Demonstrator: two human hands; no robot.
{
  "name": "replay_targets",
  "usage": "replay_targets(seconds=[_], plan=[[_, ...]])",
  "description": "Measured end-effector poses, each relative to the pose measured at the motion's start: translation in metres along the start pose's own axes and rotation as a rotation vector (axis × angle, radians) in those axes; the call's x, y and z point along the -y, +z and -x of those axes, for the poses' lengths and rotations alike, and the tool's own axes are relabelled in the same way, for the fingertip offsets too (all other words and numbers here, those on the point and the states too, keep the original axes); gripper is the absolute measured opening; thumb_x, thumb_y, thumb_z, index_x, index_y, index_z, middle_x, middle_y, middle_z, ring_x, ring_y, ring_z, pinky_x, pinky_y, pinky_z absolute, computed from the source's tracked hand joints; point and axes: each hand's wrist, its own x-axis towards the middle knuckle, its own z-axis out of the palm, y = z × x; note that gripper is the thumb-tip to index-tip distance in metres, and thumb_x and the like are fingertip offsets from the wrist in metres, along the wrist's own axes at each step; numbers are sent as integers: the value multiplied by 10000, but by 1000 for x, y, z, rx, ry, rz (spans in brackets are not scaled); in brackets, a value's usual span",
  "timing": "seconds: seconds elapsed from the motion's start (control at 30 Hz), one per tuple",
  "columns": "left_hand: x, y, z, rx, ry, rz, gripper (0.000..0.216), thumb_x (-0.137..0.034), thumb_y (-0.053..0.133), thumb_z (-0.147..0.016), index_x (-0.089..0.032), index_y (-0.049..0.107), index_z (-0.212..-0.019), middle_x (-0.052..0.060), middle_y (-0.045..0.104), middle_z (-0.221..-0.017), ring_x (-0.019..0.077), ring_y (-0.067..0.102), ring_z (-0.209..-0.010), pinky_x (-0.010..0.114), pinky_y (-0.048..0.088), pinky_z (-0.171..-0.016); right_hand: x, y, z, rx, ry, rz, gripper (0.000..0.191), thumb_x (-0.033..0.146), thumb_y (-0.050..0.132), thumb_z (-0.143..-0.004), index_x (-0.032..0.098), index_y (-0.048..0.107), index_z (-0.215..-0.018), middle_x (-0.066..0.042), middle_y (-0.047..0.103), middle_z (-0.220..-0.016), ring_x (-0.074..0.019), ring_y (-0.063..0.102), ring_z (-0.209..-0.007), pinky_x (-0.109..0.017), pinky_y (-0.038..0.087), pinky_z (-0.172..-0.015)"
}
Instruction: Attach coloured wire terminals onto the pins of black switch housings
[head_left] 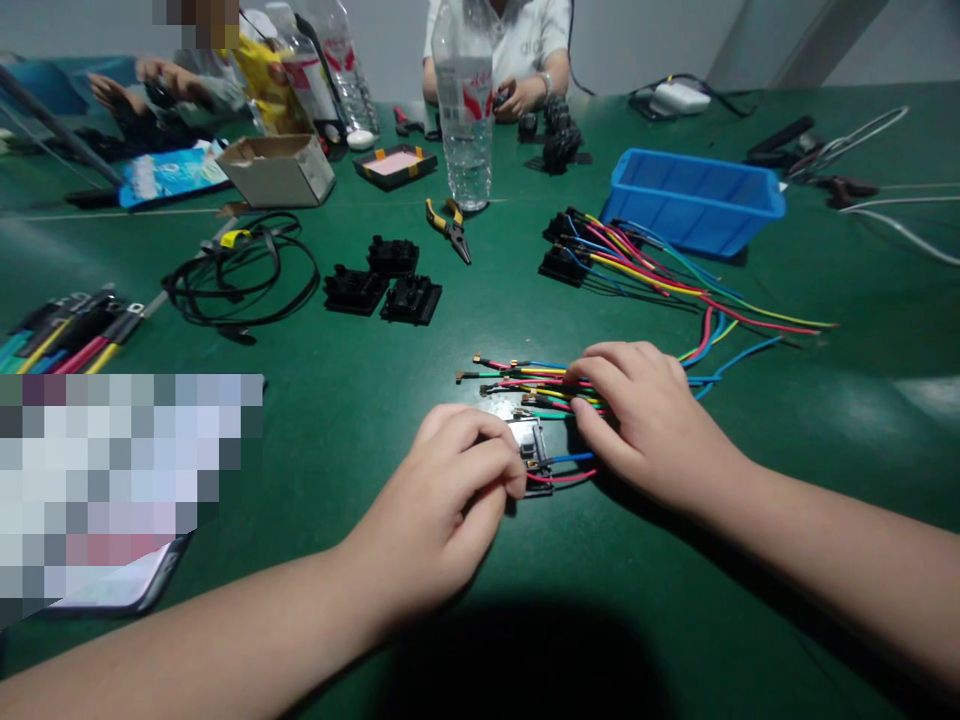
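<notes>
A small black plastic housing (pixel 534 440) lies on the green table under my left hand (pixel 465 490), whose fingers are closed on its left side. One blue wire (pixel 571 458) and one red wire run out of the housing to the right, passing below my right hand. My right hand (pixel 645 415) rests on a bundle of coloured wires (pixel 517 382) with metal terminals at their left ends. Its thumb and index finger close on the wires near their middle; which ones they grip is partly hidden.
Farther off are wired black housings (pixel 566 262), a blue bin (pixel 690 200), pliers (pixel 452 232), a water bottle (pixel 466 130) and several bare housings (pixel 394 280). To the left lie a coiled black cable (pixel 247 270), more wires (pixel 82 330) and a phone (pixel 161 575). Two people sit opposite.
</notes>
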Motion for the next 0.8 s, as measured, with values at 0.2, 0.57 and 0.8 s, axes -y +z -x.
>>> replay_targets(seconds=[0.2, 0.57, 0.8], plan=[[1, 0, -1, -3, 1, 9, 230, -27, 444, -875, -202, 576, -809, 5, 546, -1003, 159, 459, -1024, 300, 373, -909, 3, -4, 2, -51, -43, -26, 185, 295, 441, -898, 176, 572, -952, -84, 617, -960, -261, 516, -942, -416, 374, -808], [1, 0, 0, -2, 1, 17, 227, -23, 441, -877, -202, 565, -810, -3, 537, -1009, 152, 450, -1026, 286, 361, -902, 4, -3, 3, -34, -22, -16, 239, 294, 438, -902, 177, 622, -1001, -103, 584, -1034, -263, 494, -955, -418, 373, -819], [1, 1, -1, 4, -6, 12, 221, -34, 444, -881, -200, 567, -804, -3, 538, -1013, 153, 452, -1029, 287, 359, -907, 2, 0, 2, -3, -18, -46, 274, 315, 418, -911, 168, 590, -1065, -103, 600, -1066, -274, 519, -996, -434, 391, -849]])
